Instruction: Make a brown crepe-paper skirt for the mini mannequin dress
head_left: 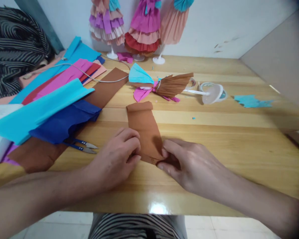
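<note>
A strip of brown crepe paper [143,124] lies on the wooden table [214,139], running away from me with its far end curled. My left hand [118,156] pinches the strip's near edge from the left, fingers curled. My right hand [186,164] pinches the same near edge from the right, thumb and forefinger pressed on the paper. Both hands sit close together at the strip's near end.
Small blue-handled snips [82,146] lie left of my left hand. Cyan, blue, pink, red and brown paper sheets [52,103] are piled at the left. A paper doll [164,86] on a white stand lies on its side in the middle; three dressed dolls [139,30] stand at the back.
</note>
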### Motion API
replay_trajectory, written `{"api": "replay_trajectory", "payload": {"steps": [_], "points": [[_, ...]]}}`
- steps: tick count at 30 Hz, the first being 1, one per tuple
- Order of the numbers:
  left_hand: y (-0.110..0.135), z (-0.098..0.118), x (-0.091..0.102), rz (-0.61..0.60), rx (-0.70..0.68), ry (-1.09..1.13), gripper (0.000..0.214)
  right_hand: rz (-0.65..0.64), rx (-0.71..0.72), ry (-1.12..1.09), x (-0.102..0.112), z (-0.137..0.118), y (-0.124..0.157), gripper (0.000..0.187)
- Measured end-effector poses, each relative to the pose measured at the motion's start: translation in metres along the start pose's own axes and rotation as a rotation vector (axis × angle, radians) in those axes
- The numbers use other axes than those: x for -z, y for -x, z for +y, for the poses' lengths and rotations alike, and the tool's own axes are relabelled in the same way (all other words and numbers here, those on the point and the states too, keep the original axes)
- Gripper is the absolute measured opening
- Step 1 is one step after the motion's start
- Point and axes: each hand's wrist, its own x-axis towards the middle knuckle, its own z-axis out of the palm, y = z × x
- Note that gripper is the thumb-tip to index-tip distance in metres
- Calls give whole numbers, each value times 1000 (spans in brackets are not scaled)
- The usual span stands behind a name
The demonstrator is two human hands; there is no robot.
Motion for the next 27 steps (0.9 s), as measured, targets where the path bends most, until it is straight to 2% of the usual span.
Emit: {"api": "replay_trajectory", "payload": {"steps": [3,9,13,21,27], "points": [[-2,-1,1,4,26,31,10,31,11,-33,1,1,0,10],[0,-1,0,9,-13,16,11,107,86,-18,-1,0,5,5],[2,-1,-1,1,-34,-21,12,88,87,-10,-2,0,7,14],[3,-3,-1,-23,-76,-35,18,78,85,-46,-5,1,8,17],[1,-3,2,-81,-34,15,18,55,61,-97,-3,2,7,14]]}}
